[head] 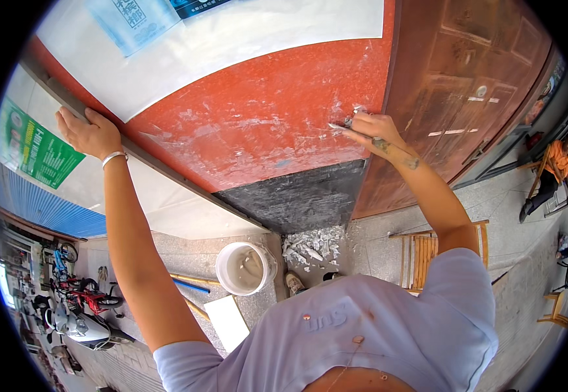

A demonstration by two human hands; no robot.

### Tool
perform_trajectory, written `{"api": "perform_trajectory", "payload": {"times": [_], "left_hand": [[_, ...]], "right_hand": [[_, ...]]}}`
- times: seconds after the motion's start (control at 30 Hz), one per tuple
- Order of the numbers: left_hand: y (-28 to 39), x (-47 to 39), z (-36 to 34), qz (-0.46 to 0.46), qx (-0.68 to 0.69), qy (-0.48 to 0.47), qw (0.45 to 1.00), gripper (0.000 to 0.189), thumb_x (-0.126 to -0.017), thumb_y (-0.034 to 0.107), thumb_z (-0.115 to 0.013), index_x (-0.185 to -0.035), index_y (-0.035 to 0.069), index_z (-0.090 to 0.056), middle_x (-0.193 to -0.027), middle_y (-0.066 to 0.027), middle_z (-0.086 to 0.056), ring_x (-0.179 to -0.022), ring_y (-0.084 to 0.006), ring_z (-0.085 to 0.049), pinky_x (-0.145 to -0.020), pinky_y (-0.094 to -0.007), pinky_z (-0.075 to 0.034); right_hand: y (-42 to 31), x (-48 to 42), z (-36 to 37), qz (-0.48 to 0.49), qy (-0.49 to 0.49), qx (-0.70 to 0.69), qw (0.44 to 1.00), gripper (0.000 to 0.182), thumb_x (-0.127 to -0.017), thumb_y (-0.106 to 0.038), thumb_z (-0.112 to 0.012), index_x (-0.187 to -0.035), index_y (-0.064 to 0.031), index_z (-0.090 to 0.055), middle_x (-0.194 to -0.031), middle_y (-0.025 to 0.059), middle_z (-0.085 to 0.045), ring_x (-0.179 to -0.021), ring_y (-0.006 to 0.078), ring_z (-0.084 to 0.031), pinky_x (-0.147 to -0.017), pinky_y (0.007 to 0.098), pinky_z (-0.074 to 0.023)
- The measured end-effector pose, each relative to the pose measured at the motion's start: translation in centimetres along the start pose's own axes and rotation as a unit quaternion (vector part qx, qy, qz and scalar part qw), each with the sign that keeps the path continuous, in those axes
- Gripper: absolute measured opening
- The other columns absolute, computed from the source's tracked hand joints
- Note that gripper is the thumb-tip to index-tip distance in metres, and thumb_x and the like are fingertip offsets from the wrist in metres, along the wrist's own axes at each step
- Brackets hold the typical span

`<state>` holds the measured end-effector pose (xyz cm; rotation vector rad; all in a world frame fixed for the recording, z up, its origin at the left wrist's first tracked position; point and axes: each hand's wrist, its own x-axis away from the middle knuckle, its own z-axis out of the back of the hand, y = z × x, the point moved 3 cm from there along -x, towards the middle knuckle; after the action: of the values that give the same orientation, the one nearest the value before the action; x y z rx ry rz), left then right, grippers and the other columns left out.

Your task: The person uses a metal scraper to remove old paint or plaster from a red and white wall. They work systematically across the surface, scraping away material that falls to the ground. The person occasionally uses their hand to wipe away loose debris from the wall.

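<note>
My right hand point(373, 130) grips a scraper point(338, 127), whose thin blade lies against the red painted wall panel point(264, 108) near its right edge. Pale flakes and scuffs mark the red surface around the blade. At the left, my left hand point(90, 134) rests with spread fingers on the grey edge strip point(166, 171) of the wall, with a metal bracelet at the wrist. Above the red area is a white sheet point(244, 39) with blue printing. A black painted band point(298, 196) runs along the wall's foot.
Peeled white scraps point(315, 247) lie on the floor at the wall's foot. Left of them stands a white bucket point(246, 268), beside poles and a white board point(227, 321). A wooden chair point(423, 259) stands at right, near a brown door point(440, 108). A person point(553, 166) sits further right.
</note>
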<state>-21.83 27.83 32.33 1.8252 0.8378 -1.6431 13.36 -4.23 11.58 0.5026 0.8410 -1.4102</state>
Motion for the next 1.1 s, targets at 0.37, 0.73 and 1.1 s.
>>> {"api": "perform_trajectory", "payload": {"times": [0.37,0.73,1.1], "left_hand": [[-0.2,-0.1,0.2,0.008,-0.004,-0.006,1.0,0.053,-0.087,0.019,-0.054,-0.134,-0.003,-0.041,-0.14,-0.0233,-0.041,-0.13,-0.0377,-0.038,-0.104,-0.0459,-0.031],[-0.1,0.1,0.1,-0.001,0.0,0.003,1.0,0.054,-0.087,0.018,-0.055,-0.134,-0.003,-0.041,-0.139,-0.0248,-0.041,-0.129,-0.0393,-0.038,-0.104,-0.0468,-0.031],[-0.4,0.4,0.1,0.02,-0.01,-0.022,1.0,0.056,-0.088,0.021,-0.053,-0.137,-0.002,-0.037,-0.142,-0.0238,-0.037,-0.131,-0.0384,-0.035,-0.105,-0.0472,-0.029]], "right_hand": [[0.0,-2.1,3.4,-0.007,0.11,-0.008,0.994,0.026,-0.076,-0.013,-0.074,-0.067,-0.0054,-0.051,-0.068,0.006,-0.049,-0.055,0.0224,-0.053,-0.049,0.0321,-0.0421],[1.2,-1.2,5.0,-0.054,0.122,-0.025,0.991,0.022,-0.079,-0.012,-0.072,-0.068,-0.0029,-0.054,-0.069,0.0066,-0.048,-0.055,0.0205,-0.051,-0.05,0.0316,-0.0409],[2.1,0.0,3.7,-0.134,0.118,-0.094,0.98,0.02,-0.082,-0.015,-0.069,-0.074,-0.0025,-0.057,-0.07,0.0058,-0.047,-0.056,0.0197,-0.048,-0.053,0.0298,-0.0403]]}}
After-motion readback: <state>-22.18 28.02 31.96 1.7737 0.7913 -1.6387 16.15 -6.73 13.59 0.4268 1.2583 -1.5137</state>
